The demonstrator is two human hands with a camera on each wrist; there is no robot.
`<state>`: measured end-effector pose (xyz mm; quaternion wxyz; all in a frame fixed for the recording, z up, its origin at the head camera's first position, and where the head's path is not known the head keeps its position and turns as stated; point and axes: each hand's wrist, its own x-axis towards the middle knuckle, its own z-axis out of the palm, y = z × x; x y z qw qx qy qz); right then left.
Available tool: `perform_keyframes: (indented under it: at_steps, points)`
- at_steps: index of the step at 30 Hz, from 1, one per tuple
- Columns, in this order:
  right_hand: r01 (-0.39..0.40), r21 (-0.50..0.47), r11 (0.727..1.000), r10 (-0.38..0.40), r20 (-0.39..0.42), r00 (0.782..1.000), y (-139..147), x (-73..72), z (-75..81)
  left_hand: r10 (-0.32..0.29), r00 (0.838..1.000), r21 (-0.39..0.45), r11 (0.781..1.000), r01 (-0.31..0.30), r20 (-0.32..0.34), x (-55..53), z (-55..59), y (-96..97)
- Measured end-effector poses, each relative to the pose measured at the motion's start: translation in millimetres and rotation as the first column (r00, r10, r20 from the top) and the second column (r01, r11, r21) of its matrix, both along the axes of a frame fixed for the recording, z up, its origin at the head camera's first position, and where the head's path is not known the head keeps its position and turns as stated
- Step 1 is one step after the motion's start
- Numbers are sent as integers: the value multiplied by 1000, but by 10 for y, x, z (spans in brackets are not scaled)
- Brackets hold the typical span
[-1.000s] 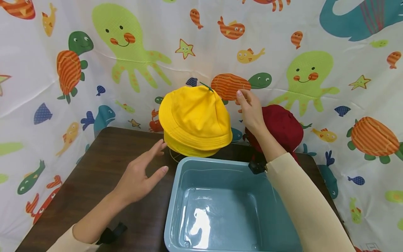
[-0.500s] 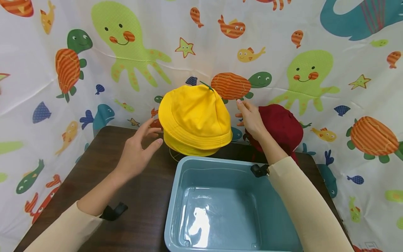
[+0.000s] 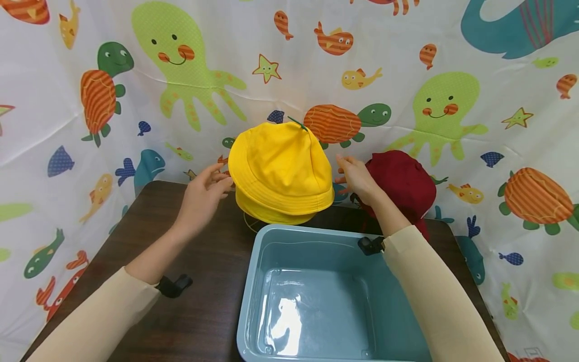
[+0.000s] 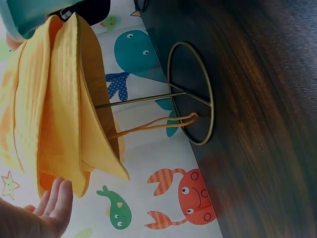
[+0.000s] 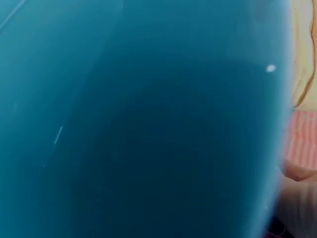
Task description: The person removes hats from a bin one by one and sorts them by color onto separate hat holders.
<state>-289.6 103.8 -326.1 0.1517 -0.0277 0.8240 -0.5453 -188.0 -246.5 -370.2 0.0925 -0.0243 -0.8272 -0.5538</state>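
Yellow bucket hats (image 3: 280, 171), their brims layered one over another, sit on a round-based wire stand (image 4: 212, 106). A thin green stem sticks up from the top one. My left hand (image 3: 203, 193) is at the brim's left side; in the left wrist view its extended fingers (image 4: 62, 201) reach the brim's edge, and whether they touch it I cannot tell. To the right of the hats is my right hand (image 3: 357, 178), fingers loosely bent with a small gap to the brim. Behind its wrist stands a dark red cap (image 3: 402, 181), partly covered by the forearm.
A blue-grey plastic basin (image 3: 246, 301) stands in front of the hats, under my right forearm; its wall fills most of the right wrist view. The dark wooden table (image 3: 203, 301) extends to the left. A sea-animal curtain (image 3: 298, 30) hangs behind.
My left hand has moved up and forward along the hat's left side, up to the brim. My right hand has come down lower beside the hat's right side. The hats have not moved.
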Motion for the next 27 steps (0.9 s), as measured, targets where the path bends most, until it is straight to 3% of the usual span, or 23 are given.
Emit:
perform_keyframes:
  at_steps: [5, 12, 17, 27]
  points:
    - [-28, 21, 999, 27, 61, 998, -4, 0, -22, -3, 998, 86, 996, -4, 71, -101, 31, 13]
    - [-90, 43, 995, 84, 124, 989, -13, -13, -82, -25, 984, 226, 974, -15, 175, -201, 46, -2]
    - [-110, 27, 994, 105, 132, 986, -17, -10, -123, -37, 979, 304, 952, -27, 203, -252, 45, 11]
    - [-49, -17, 999, 51, 173, 984, -1, -18, -148, 1, 972, 428, 898, -104, 235, -353, 16, 23]
